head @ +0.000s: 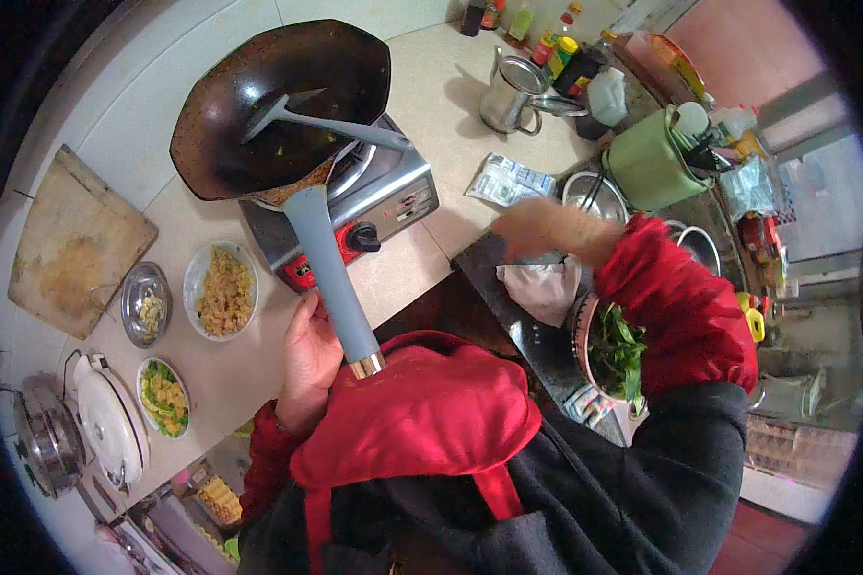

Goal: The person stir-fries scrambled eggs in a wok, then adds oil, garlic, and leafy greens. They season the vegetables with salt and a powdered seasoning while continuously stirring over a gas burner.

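A dark wok (295, 93) sits on a portable gas stove (395, 180), tilted, with its grey handle (338, 280) reaching towards me. Inside the wok rests a grey spatula (316, 122). My left hand (311, 356) is beside and partly behind the wok handle. Its fingers are partly hidden, so I cannot tell whether it grips anything. Blurred by motion, my right hand (536, 228) hovers between a printed plastic packet (510, 180) and a pale cloth (543, 291); its fingers cannot be made out. A metal bowl (595, 198) stands just past it.
On the left are a wooden cutting board (79, 251), chopped garlic in a metal dish (144, 305), a bowl of minced food (223, 291) and a bowl of greens with yellow pieces (162, 399). Leafy greens (615, 348) fill a basket at right. A metal pot (514, 97) stands behind.
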Demonstrator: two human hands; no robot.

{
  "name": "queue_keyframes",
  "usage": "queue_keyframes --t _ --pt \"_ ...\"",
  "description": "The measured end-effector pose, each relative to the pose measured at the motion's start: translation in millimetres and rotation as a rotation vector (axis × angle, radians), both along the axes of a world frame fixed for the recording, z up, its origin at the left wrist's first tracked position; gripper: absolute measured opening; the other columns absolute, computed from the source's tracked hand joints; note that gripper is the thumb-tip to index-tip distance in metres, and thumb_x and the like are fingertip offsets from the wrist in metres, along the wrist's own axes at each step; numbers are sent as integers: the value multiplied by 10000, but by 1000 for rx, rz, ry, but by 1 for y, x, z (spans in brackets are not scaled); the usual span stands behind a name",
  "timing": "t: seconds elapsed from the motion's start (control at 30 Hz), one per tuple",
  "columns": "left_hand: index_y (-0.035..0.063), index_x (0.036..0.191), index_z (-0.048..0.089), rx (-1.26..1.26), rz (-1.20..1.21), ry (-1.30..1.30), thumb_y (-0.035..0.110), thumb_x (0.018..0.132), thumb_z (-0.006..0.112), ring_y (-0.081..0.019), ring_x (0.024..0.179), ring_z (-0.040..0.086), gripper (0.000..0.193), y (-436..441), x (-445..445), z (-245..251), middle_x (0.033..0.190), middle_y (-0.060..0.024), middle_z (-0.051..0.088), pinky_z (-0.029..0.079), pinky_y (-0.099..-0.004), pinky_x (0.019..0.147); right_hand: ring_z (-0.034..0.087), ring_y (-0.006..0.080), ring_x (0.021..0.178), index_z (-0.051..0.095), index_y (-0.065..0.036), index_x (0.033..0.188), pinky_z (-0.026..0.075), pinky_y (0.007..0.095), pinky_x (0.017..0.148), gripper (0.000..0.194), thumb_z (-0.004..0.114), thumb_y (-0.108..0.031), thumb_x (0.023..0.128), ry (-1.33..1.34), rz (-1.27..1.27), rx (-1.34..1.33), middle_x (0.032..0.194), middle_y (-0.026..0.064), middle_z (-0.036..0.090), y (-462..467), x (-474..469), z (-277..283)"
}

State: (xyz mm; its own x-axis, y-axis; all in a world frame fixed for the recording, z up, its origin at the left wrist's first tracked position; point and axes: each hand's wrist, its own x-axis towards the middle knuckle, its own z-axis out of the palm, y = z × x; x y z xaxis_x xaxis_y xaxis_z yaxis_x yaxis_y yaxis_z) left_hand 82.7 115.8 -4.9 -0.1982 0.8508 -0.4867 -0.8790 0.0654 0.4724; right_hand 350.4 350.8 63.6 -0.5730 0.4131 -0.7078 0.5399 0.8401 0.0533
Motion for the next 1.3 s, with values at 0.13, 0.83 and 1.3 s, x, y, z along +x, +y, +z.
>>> queue_keyframes --t 0.13,0.83,1.3 --pt "71 957 570 96 -57 -103 223 912 523 -147 791 542 166 -3 4 4 852 -14 587 449 -323 733 648 331 796 666 -72 846 520 445 660 201 665 -230 723 -27 -49 -7 829 141 661 -49 34 -87" --pt "113 904 553 151 -55 -64 211 885 564 -141 743 507 101 -21 -15 1 814 4 539 435 -331 712 659 306 737 686 -115 740 523 403 595 122 567 -138 750 120 239 249 760 96 671 -18 49 -97" --pt "123 907 559 2 112 -8 230 882 555 -143 733 505 110 -22 -5 1 812 -2 555 411 -304 705 614 370 861 568 -42 1014 482 445 731 212 478 -77 826 937 -368 597 882 203 629 171 -16 13"
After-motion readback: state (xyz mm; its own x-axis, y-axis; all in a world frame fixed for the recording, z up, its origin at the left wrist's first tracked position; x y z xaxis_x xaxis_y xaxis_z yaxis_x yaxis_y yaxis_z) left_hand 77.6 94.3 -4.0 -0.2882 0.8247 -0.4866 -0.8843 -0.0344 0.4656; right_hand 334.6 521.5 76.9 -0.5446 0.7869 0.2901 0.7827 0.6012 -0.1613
